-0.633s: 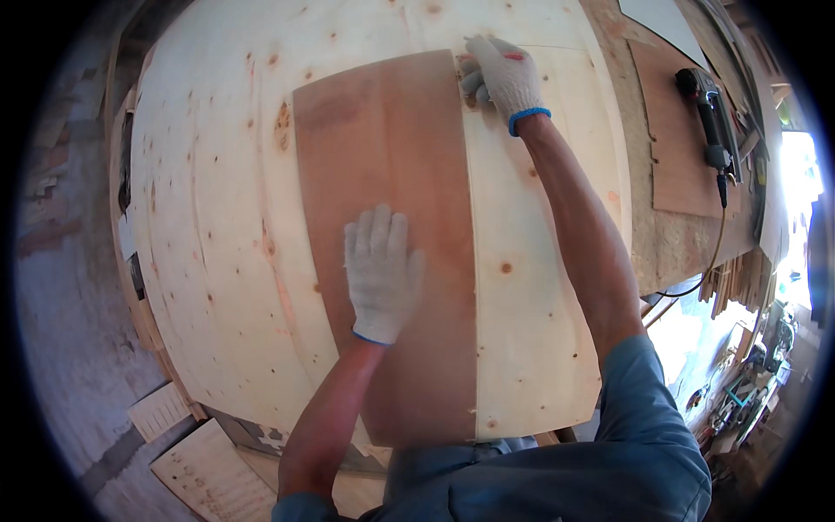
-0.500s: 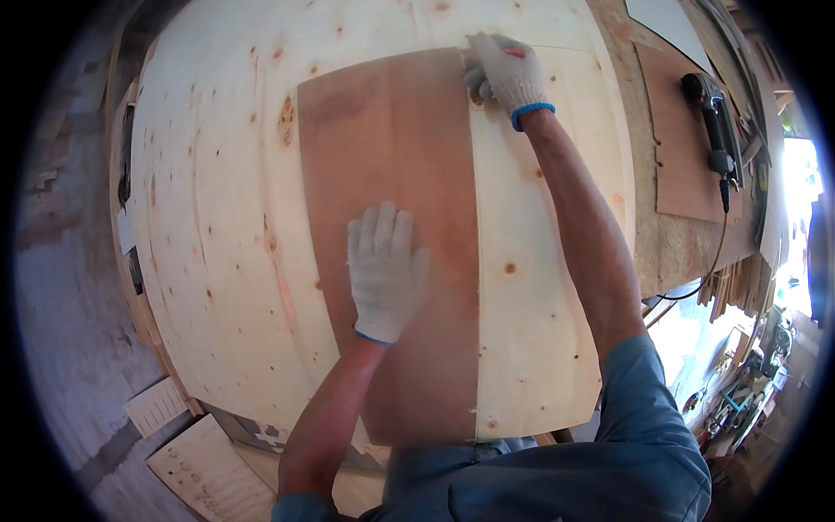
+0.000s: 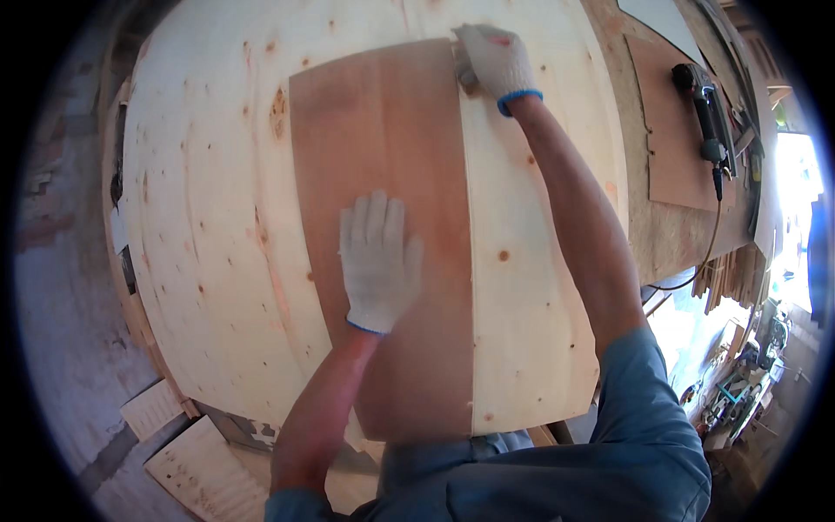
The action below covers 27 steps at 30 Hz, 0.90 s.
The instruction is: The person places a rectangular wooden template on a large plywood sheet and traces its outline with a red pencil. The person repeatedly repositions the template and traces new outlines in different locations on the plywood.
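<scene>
On the pale wooden panel (image 3: 213,261) lies the brown sheet (image 3: 383,130), and your left hand (image 3: 376,261) rests flat upon it with fingers extended, while your right hand (image 3: 498,63) has come slightly nearer to the sheet's far right corner, so the work seems concentrated there. This right hand is curled, but whether it grasps something I cannot tell; its glove (image 3: 515,76) shows a red mark (image 3: 499,40), and nowhere is any brand, label or writing readable.
</scene>
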Motion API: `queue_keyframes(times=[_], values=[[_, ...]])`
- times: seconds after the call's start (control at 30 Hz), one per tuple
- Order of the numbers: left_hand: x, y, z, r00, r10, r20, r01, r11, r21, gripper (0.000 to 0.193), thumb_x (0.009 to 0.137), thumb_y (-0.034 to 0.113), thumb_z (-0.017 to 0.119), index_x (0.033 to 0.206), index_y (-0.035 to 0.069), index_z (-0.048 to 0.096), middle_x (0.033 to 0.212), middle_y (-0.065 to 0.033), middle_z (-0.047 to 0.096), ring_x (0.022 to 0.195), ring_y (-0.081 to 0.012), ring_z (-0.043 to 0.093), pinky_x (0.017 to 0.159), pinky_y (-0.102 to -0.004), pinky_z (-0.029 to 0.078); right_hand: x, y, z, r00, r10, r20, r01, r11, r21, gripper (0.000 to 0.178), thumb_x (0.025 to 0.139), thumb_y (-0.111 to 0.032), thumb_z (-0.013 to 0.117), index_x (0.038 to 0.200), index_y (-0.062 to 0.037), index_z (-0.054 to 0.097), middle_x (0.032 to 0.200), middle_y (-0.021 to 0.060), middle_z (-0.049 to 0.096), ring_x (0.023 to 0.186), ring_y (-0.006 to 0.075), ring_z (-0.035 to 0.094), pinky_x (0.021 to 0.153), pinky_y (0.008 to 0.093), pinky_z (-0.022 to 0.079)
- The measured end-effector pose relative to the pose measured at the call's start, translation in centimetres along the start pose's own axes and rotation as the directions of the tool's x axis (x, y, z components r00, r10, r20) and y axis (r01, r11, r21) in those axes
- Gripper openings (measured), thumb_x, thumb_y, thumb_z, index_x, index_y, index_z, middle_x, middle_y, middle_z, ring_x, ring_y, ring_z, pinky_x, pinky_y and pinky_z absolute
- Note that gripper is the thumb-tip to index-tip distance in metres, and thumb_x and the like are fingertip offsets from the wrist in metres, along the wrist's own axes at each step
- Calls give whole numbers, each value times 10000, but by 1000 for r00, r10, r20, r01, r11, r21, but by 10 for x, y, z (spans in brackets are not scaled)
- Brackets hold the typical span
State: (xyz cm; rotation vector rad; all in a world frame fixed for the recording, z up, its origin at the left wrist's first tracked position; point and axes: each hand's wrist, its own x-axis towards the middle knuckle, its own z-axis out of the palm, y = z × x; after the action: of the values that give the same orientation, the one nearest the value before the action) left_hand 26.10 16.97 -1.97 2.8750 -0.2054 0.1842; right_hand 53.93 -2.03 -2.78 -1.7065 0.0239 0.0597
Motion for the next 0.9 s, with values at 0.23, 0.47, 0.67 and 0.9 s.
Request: queue_keyframes(times=[0.23,0.47,0.67,0.9], values=[[-3,-1,15,996,67,-62,-67,998,13,529,969,257,641,1439,44,526,1532,-191,490,1411,-417,442,1229,-565,275,-8,80,-21,949,-252,190,305,886,-349,274,1035,-222,568,1207,-56,703,1136,83,701,1071,188,628,940,385,475],[-10,-3,23,986,106,-130,-91,989,115,468,986,294,626,1391,64,574,1465,-175,560,1370,-374,493,1202,-540,317,-158,59,-37,808,-267,525,562,616,-552,349,991,-235,610,1282,-53,673,1292,159,679,1238,250,613,1069,411,458],[-8,-10,33,961,190,-203,-163,977,141,439,993,322,618,1337,49,604,1423,-174,594,1341,-364,522,1151,-526,366,-328,-2,-36,946,302,113,-287,949,-133,261,1025,-266,633,1007,-37,758,703,7,655,609,80,605,545,274,482],[-6,-21,39,944,224,-244,-178,964,197,456,1010,373,577,1312,37,642,1383,-191,630,1312,-351,563,1138,-497,385,-474,2,-46,924,349,159,-325,933,-156,218,1034,-185,618,1090,-17,746,755,23,638,672,73,618,566,259,494]])
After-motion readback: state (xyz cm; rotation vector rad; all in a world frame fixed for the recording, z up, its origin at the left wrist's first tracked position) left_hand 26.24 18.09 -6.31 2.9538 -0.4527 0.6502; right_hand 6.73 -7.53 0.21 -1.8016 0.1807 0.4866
